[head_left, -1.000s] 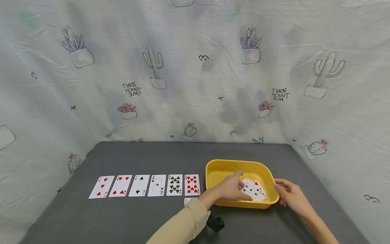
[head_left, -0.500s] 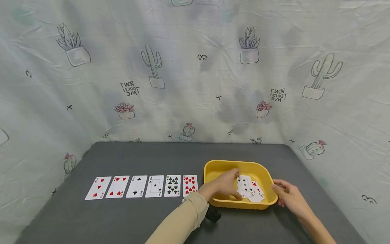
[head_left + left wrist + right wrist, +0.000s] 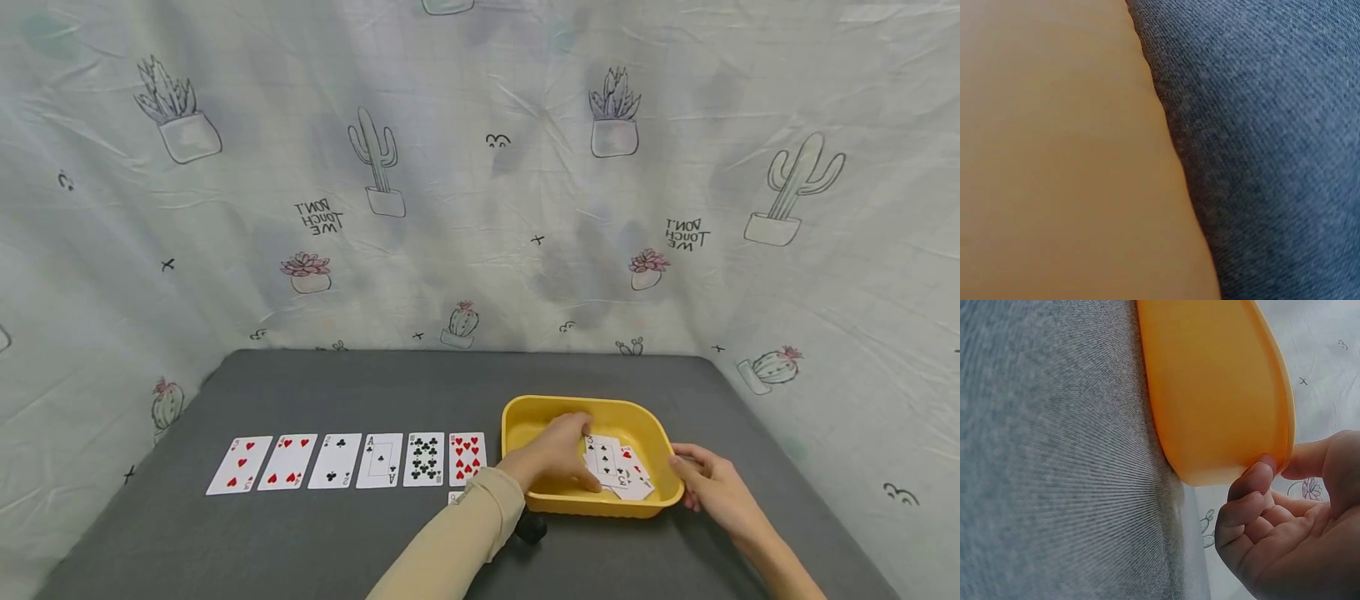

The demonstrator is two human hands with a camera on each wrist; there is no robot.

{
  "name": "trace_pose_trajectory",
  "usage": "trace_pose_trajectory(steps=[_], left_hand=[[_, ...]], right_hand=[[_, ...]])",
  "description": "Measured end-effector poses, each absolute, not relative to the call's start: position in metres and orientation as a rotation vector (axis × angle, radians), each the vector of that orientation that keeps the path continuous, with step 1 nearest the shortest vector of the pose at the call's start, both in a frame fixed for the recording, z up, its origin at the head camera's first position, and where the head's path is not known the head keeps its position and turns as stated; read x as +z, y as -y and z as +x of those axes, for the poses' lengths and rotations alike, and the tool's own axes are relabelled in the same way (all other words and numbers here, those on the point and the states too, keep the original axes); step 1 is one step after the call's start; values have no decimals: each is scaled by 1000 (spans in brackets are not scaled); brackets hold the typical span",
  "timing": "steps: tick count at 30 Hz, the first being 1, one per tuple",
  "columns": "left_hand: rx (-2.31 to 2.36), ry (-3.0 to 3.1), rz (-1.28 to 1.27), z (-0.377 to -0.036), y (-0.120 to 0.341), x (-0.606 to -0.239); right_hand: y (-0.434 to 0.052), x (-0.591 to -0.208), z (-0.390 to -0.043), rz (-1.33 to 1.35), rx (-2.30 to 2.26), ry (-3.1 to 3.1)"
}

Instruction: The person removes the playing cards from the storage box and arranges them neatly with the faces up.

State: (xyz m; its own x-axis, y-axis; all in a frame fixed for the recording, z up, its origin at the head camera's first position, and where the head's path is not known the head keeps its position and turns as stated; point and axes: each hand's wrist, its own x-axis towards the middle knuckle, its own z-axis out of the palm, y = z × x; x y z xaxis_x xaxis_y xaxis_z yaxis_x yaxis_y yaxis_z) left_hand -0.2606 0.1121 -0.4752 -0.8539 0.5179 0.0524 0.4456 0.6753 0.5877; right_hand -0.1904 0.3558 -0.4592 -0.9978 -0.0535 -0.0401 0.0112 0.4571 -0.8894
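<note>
A yellow tray (image 3: 525,417) stands on the grey table (image 3: 337,392) at the right and holds a small loose pile of playing cards (image 3: 636,482). My left hand (image 3: 558,454), in a beige sleeve, reaches into the tray and pinches the top card, a black three (image 3: 604,459), at its left edge. My right hand (image 3: 705,482) grips the tray's right rim; in the right wrist view its thumb and forefinger (image 3: 1254,481) clamp the tray's (image 3: 1216,387) edge. The left wrist view shows only the tray wall (image 3: 1054,156) and the table cloth (image 3: 1272,125).
Several cards lie face up in a row left of the tray, from a red five (image 3: 240,464) to a red nine (image 3: 467,457). Another card (image 3: 455,497) peeks out beside my sleeve. A cactus-print cloth (image 3: 480,208) walls the table on three sides.
My left hand has drawn the black three off the pile and raised it slightly toward the tray's middle. The right hand has stayed on the rim.
</note>
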Motion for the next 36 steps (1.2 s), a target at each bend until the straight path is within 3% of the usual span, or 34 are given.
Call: trace_pose_trajectory(steps=[36], left_hand=[[739, -2801, 900, -250, -111, -465]], right_hand=[[-356, -460, -192, -20, -1608, -2613]])
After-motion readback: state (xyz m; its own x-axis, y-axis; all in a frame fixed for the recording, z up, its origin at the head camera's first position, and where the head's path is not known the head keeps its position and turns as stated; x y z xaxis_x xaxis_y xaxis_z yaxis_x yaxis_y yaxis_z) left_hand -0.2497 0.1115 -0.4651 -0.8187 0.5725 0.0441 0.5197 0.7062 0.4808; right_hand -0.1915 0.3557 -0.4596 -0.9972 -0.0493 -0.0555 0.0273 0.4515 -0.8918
